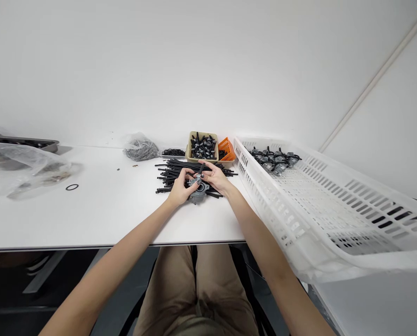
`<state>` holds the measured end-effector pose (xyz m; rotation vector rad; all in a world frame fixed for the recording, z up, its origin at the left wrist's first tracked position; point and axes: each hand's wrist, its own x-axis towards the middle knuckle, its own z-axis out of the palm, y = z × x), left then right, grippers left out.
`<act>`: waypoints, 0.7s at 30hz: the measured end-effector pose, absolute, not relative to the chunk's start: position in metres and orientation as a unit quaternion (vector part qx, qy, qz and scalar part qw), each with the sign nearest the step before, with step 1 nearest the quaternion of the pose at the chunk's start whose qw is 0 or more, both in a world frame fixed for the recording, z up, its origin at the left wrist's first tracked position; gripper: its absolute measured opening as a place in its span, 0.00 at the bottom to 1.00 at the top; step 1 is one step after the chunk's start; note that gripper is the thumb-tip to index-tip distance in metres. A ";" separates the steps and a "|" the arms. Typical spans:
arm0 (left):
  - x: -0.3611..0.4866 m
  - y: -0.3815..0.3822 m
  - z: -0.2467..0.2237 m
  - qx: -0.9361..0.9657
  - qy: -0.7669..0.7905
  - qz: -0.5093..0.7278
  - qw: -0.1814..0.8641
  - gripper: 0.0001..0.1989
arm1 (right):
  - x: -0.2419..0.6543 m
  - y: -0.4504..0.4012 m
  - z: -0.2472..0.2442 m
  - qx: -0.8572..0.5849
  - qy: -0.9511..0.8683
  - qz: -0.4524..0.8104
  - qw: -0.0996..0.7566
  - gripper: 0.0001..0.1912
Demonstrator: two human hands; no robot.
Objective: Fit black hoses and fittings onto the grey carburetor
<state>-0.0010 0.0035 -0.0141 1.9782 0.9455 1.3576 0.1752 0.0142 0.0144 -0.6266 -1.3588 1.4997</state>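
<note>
**A:** Far left of the frame?

**B:** I log a clear plastic bag [15, 163] at upper left, with a black O-ring [72, 187] lying on the white table [106, 219] just beside it.

**A:** Grip?

**B:** Both hands are closed on one part. The left hand [180, 186] curls over the grey carburetor body [198, 189] from its side, and the right hand [217, 177] clasps it from the other. The part sits mid-frame, over a pile of black rubber hoses [169, 176]. I see both forearms angling in from the bottom corners.

**A:** Further right?

**B:** I note a beige tray [203, 134] of black fittings, an orange basket [227, 151], then a white perforated crate [320, 210] holding grey-and-black assemblies [273, 159].
</note>
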 end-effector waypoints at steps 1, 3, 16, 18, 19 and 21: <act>-0.001 0.003 -0.014 0.736 0.350 0.508 0.280 0.17 | 0.175 0.014 0.014 -0.260 -0.558 0.614 0.493 0.42; 0.000 0.004 -0.014 0.729 0.342 0.515 0.295 0.16 | 0.173 0.015 0.013 -0.265 -0.557 0.604 0.504 0.39; 0.000 0.002 -0.013 0.742 0.311 0.489 0.336 0.17 | 0.172 0.018 0.015 -0.261 -0.562 0.532 0.577 0.18; 0.000 0.000 -0.011 0.745 0.333 0.489 0.307 0.18 | 0.172 0.016 0.018 -0.277 -0.580 0.491 0.589 0.17; 0.000 0.000 -0.010 0.748 0.347 0.487 0.288 0.18 | 0.171 0.014 0.019 -0.290 -0.590 0.465 0.593 0.16; -0.001 -0.002 -0.008 0.755 0.379 0.476 0.243 0.19 | 0.168 0.008 0.022 -0.336 -0.615 0.383 0.602 0.14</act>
